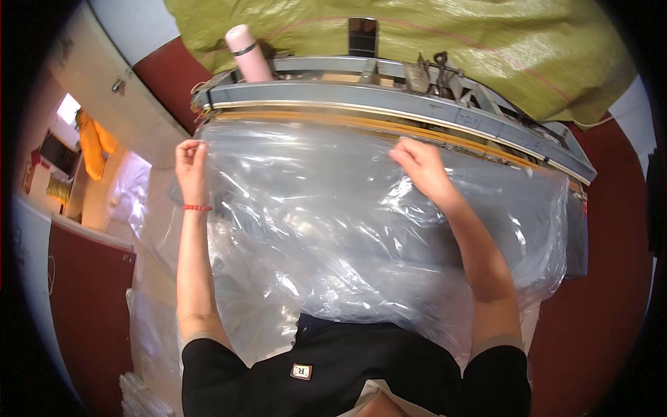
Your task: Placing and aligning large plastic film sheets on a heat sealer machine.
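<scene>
A large clear plastic sheet (313,208) spreads in creased folds in front of me, from a long grey metal frame (445,104) down toward my body. Its far edge lies along the orange strips (306,118) on the near side of that frame. At the sheet's far left corner, my left hand (191,156) pinches the film between thumb and fingers. My right hand (420,163) is closed on the film near the far edge, right of the middle, with its fingertips bunched together. Whether the sheet is one layer or several, I cannot tell.
On the frame stand a pink bottle (249,55), a dark phone-like slab (363,37) and dark metal clamp-like parts (441,73). Behind it hangs a yellow-green woven tarp (500,42). To the left are a door (104,69) and more clear plastic (149,326) on the floor.
</scene>
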Motion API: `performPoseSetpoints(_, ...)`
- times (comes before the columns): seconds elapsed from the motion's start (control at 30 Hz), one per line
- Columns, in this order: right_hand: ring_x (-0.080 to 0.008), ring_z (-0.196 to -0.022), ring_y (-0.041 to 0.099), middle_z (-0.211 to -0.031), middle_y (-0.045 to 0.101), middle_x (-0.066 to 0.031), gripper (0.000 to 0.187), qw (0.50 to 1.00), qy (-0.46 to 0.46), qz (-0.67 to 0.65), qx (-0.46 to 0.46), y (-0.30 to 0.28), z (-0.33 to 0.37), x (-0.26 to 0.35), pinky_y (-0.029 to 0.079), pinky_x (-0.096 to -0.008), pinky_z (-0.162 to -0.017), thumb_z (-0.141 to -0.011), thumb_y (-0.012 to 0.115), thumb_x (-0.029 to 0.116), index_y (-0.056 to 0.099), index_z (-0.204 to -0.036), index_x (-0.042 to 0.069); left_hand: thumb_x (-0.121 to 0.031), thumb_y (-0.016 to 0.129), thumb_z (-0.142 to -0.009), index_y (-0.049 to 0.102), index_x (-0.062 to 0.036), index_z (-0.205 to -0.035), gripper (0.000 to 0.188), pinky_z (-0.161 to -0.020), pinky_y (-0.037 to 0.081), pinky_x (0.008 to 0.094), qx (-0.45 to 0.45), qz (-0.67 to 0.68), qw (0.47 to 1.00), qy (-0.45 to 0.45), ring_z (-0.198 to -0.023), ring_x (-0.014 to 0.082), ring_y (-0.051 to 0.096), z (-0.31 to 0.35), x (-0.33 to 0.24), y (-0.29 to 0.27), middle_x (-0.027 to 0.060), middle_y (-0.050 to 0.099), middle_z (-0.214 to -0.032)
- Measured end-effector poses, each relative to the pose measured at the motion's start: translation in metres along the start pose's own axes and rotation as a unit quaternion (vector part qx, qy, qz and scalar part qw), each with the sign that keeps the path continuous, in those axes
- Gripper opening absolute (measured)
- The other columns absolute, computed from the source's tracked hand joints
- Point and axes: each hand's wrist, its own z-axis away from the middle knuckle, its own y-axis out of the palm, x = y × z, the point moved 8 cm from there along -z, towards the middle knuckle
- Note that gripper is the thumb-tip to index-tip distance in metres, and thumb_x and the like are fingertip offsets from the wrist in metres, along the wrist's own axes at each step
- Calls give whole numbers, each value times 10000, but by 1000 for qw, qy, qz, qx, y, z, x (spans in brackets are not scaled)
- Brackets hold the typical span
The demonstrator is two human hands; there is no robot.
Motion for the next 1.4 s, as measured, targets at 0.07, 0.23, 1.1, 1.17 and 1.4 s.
performPoseSetpoints(0.07,-53,-573,435,-596,508,10,183,998,8,-26,-48,-19,19,-20,373,-217,-527,-781,614,169,556,-689,22,-103,555,-828,527,-35,-930,126,-797,389,224,58,-194,979,14,-873,96,500,10,20,-23,13,549,-920)
performPoseSetpoints(0.23,-69,-610,455,-625,534,4,169,958,128,106,-235,-168,123,-107,389,-229,-569,-789,595,167,594,-754,2,-168,505,-821,493,-4,-1145,363,-958,321,362,240,-468,845,99,-1161,310,398,85,48,-40,174,456,-1217)
performPoseSetpoints(1.1,-61,-656,462,-684,554,20,231,888,170,262,-339,-324,284,-183,392,-199,-634,-821,580,217,599,-836,-13,-49,570,-762,552,-58,-762,21,-617,396,268,262,-196,943,64,-713,149,519,187,-69,68,19,535,-763)
performPoseSetpoints(1.17,-60,-670,467,-699,565,15,223,887,181,248,-345,-324,286,-184,396,-200,-646,-819,584,210,600,-839,-12,-55,501,-817,548,-49,-761,73,-613,401,237,161,21,958,-237,-701,99,513,150,-40,74,-7,543,-752)
performPoseSetpoints(1.4,-55,-692,469,-715,575,7,203,899,207,207,-326,-315,282,-178,400,-201,-652,-812,591,182,600,-830,-20,-178,575,-772,563,-48,-825,140,-580,449,364,178,-415,888,89,-658,297,576,35,25,146,143,581,-715)
